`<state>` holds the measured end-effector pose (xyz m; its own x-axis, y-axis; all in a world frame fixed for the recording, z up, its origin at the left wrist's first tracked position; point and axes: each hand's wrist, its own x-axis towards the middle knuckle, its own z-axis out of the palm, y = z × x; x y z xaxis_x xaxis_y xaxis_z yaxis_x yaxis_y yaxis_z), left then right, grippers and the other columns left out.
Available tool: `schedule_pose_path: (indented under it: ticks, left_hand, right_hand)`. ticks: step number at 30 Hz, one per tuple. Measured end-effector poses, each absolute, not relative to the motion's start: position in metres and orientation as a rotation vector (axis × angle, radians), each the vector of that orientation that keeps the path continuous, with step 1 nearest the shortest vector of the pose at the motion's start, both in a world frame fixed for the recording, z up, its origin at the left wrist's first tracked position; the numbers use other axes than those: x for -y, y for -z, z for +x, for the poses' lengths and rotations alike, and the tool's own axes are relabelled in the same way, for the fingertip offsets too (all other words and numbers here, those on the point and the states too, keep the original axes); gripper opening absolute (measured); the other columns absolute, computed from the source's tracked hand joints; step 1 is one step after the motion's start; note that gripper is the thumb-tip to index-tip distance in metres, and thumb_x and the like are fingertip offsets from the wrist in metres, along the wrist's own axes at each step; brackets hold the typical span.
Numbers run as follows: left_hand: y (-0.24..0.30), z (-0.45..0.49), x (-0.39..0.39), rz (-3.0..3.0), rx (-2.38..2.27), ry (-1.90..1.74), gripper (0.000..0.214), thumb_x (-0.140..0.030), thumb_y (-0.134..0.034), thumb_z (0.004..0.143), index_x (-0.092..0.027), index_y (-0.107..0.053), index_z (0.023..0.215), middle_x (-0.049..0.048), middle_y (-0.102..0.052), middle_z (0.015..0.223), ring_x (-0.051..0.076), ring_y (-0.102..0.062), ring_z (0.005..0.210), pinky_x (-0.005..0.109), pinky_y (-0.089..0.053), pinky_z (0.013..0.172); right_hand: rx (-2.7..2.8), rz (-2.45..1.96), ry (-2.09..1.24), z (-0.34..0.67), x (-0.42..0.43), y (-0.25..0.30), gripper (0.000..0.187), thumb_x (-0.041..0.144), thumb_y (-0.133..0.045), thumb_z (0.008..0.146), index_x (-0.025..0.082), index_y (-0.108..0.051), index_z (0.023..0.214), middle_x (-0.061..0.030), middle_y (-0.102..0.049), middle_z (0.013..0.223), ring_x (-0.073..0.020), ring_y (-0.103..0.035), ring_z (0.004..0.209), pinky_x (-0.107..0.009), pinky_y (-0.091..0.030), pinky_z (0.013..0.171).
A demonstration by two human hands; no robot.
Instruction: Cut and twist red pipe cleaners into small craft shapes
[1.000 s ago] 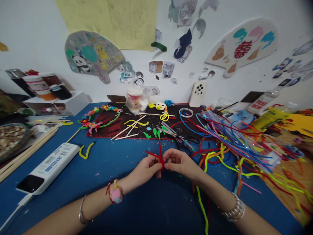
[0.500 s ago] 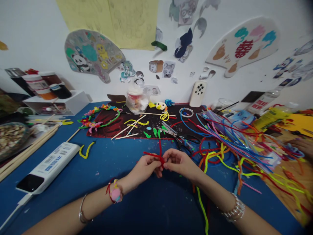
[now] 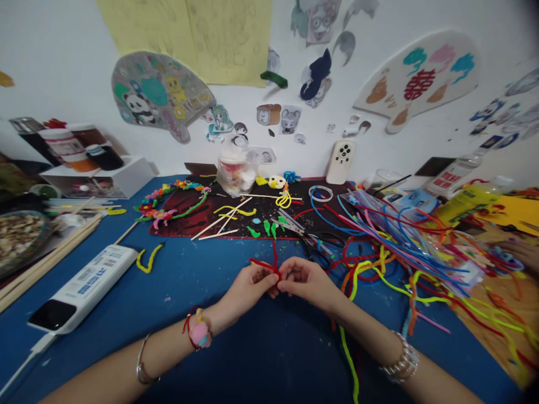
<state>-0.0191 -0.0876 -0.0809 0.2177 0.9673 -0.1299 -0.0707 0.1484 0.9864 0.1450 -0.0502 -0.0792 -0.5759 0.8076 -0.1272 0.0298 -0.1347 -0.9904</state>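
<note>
A red pipe cleaner (image 3: 269, 266) is bent into a small cross-like shape, with one end standing upward. My left hand (image 3: 252, 289) and my right hand (image 3: 307, 281) pinch it from either side, fingertips nearly meeting at its twisted middle. The twist is partly hidden by my fingers. Black-handled scissors (image 3: 305, 235) lie just beyond my right hand, at the edge of a black mat (image 3: 202, 221). A tangle of coloured pipe cleaners (image 3: 391, 264) spreads to the right of that hand.
Green and yellow pipe cleaner pieces lie on the mat. A yellow piece (image 3: 147, 259) rests on the blue table (image 3: 269, 348). A white power strip (image 3: 95, 280) lies to the left. Another person's hand (image 3: 522, 251) shows at the far right edge.
Both hands have shifted slightly down and closer together. The red pipe cleaner looks a little more tightly gathered between my fingers, with its upward end shorter in view.
</note>
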Motion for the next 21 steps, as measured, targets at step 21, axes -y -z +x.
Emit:
schedule_pose_path:
  ticks: [21]
  left_hand:
    - [0.086, -0.018, 0.086, 1.131, -1.062, -1.002, 0.017, -0.024, -0.06, 0.074, -0.015, -0.049, 0.082, -0.0022, -0.057, 0.062, 0.011, -0.056, 0.057, 0.024, -0.044, 0.058]
  right_hand:
    - [1.42, -0.986, -1.961, 0.146, 0.049, 0.075, 0.031, 0.032, -0.073, 0.061, 0.014, -0.06, 0.083, 0.0026, -0.062, 0.059, -0.0087, -0.057, 0.05, -0.024, -0.048, 0.054]
